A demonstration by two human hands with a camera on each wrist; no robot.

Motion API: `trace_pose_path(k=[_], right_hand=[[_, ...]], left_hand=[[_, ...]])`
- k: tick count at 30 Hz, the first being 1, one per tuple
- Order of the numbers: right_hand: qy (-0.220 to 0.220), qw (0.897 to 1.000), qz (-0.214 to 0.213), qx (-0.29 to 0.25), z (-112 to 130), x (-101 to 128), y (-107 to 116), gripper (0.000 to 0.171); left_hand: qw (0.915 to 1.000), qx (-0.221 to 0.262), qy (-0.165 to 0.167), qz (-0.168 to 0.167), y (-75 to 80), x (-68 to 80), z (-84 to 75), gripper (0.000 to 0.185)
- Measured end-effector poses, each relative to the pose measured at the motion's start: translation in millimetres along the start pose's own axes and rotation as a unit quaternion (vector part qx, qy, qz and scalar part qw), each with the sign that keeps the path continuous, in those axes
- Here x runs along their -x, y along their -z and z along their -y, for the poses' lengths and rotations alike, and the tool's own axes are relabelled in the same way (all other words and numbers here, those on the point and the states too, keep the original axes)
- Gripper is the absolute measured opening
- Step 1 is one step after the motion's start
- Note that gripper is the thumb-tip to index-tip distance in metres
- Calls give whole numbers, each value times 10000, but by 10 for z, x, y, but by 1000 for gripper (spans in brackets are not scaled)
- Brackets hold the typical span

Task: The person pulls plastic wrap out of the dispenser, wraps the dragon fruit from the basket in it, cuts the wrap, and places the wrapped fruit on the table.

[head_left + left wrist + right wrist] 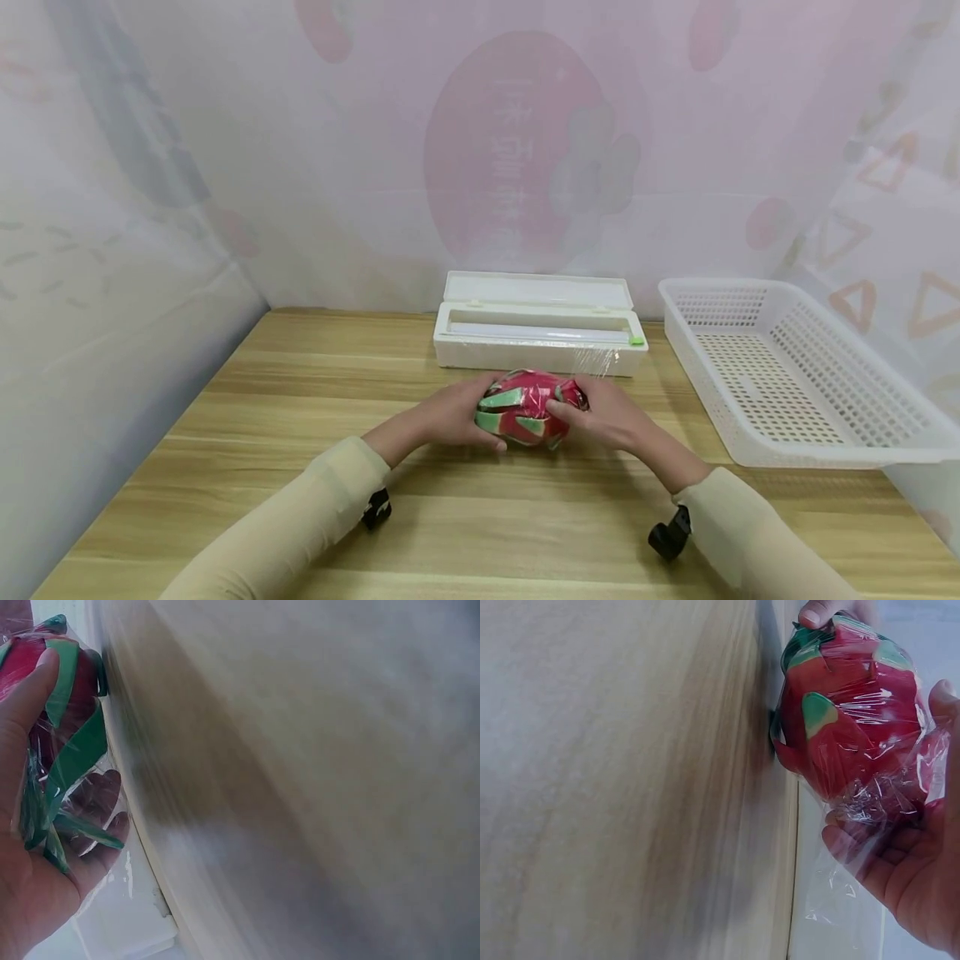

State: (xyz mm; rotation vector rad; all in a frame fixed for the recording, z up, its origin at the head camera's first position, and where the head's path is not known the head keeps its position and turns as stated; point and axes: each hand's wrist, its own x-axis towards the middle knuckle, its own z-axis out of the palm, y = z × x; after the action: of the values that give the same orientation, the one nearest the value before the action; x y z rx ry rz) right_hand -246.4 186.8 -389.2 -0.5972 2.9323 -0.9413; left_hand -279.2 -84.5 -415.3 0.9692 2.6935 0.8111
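Note:
A red dragon fruit (528, 407) with green scales lies between both hands at the middle of the table, with clear cling film (866, 712) stretched over its skin. My left hand (457, 412) grips its left end, thumb along the near side and fingers behind, where green scale tips (75, 761) press against the film. At the other end my right hand (609, 412) holds the fruit, its thumb on top. In the right wrist view crumpled film gathers by that hand's fingers. Some loose film (596, 360) shows between fruit and dispenser; whether it joins the roll I cannot tell.
Just behind the fruit stands a white cling film dispenser (540, 354), lid raised, with a roll inside and a green slider (637, 341) at its right end. A white perforated basket (697, 400) sits at the right of the wooden table (300, 375). Printed cloth surrounds the table.

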Motion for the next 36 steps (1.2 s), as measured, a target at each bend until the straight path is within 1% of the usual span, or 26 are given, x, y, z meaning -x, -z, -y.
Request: trace_pose_path(k=[4, 11, 15, 19, 22, 24, 26, 29, 33, 36], right_hand=[[-154, 9997, 20, 179, 29, -41, -3, 66], [-254, 9990, 55, 355, 101, -156, 9, 67], [-282, 9982, 184, 492, 147, -211, 26, 71], [-346, 9979, 282, 461, 169, -251, 46, 69], [-380, 9977, 312, 463, 173, -278, 61, 68], [-346, 9976, 326, 494, 177, -294, 71, 68], [-340, 9975, 352, 509, 180, -305, 78, 69], [-369, 9973, 390, 506, 187, -315, 79, 69], [-375, 9972, 386, 511, 194, -325, 66, 70], [-308, 9974, 335, 563, 190, -332, 53, 74]], left_hand=[[10000, 40, -2, -34, 6, -25, 37, 99], [9997, 59, -159, -198, 25, -74, 133, 98], [9998, 58, -50, -189, 30, -66, 184, 100], [9996, -138, 122, -219, 56, -36, 212, 103], [9989, -295, 220, -291, 86, -23, 217, 105], [9983, -389, 208, -387, 106, -19, 209, 107], [9977, -420, 147, -502, 124, -23, 193, 108], [9969, -459, -58, -636, 143, -38, 162, 108], [9969, -360, -344, -617, 153, -60, 135, 99], [9972, -275, -435, -540, 156, -63, 123, 91]])
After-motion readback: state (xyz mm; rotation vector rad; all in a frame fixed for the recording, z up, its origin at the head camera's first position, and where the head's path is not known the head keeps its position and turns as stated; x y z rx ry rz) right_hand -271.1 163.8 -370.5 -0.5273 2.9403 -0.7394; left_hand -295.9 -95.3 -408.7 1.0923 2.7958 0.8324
